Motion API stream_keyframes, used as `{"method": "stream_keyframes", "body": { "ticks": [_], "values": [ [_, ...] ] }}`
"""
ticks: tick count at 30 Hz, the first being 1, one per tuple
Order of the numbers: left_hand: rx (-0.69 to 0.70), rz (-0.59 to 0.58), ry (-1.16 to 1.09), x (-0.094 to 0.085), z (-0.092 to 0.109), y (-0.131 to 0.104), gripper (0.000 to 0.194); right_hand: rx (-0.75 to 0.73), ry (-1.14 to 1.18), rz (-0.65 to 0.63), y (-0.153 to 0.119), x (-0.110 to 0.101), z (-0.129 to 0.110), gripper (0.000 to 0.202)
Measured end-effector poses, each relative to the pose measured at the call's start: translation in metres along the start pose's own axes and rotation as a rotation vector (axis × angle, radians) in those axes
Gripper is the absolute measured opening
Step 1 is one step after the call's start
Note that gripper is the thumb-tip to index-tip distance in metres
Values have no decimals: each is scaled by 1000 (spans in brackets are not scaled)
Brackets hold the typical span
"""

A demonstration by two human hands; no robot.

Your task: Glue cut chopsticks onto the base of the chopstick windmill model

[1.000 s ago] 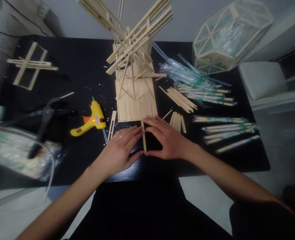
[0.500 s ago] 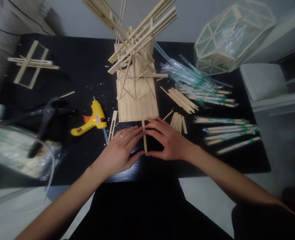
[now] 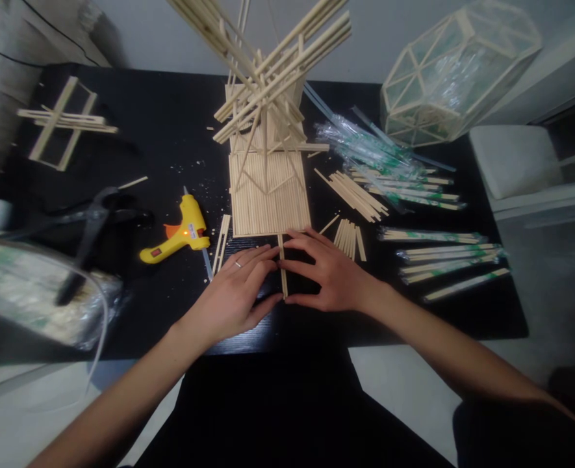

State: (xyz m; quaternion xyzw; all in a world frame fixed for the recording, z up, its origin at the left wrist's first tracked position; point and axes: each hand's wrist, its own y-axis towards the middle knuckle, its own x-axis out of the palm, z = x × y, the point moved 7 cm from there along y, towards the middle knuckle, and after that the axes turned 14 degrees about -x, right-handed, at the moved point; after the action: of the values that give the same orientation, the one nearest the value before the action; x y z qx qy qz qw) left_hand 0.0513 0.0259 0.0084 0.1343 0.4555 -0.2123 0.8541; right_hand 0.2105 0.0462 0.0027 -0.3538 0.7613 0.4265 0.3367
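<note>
Between my hands a narrow pair of wooden sticks [image 3: 283, 279] lies lengthwise on the black table, its far end at the front edge of a windmill-like model [image 3: 272, 208] built from sticks. My left hand [image 3: 236, 289], with a ring on one finger, presses the pair from the left with fingertips and thumb. From the other side my right hand [image 3: 333, 276] pinches the same pair, thumb at its near end and upper fingers by the model's edge. A yellow glue gun [image 3: 182, 231] with an orange light lies left of my left hand.
Loose sticks [image 3: 349, 239] lie right of the model, beside wrapped chopsticks [image 3: 443, 250]. A stick frame [image 3: 63, 123] sits at the back left. Black clamp-like tools [image 3: 92, 221] and a plastic bag [image 3: 48, 299] occupy the left. A polygonal lantern-like frame [image 3: 443, 84] stands back right.
The view has shifted slightly. A finger of my left hand has bent back a little from the sticks; my right hand stays nearly in place.
</note>
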Motion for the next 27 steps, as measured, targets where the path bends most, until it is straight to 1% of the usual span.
{"method": "stream_keyframes", "body": {
  "ticks": [3, 9, 12, 14, 15, 17, 19, 22, 24, 27],
  "values": [
    [-7, -11, -3, -1, 0, 0, 37, 10, 8, -8, 0, 0, 1, 53],
    [-28, -51, -21, -2, 0, 2, 50, -7, -31, -24, 0, 1, 1, 57],
    [-21, -57, -15, -2, 1, 2, 50, 4, -28, -26, -1, 2, 3, 57],
    [-16, -49, -16, -6, 0, 1, 47, 5, -35, -25, -1, 2, 3, 56],
    [-22, -26, -21, -12, -2, 0, 45, 3, -41, -24, -1, 2, 3, 56],
    [-68, 63, -33, -29, -10, -2, 39, -3, -50, -18, 0, 1, 2, 56],
    [-163, 187, -22, -51, -24, -7, 32, -4, -53, -18, 1, 0, 1, 54],
    [-344, 363, 79, -84, -47, -17, 25, 20, -48, -31, 1, 1, 1, 51],
    [-468, 414, 164, -98, -62, -24, 27, 30, -37, -29, 1, 1, 1, 49],
    [-597, 413, 255, -107, -81, -31, 36, 28, -27, -20, 2, 1, 0, 49]
  ]
}}
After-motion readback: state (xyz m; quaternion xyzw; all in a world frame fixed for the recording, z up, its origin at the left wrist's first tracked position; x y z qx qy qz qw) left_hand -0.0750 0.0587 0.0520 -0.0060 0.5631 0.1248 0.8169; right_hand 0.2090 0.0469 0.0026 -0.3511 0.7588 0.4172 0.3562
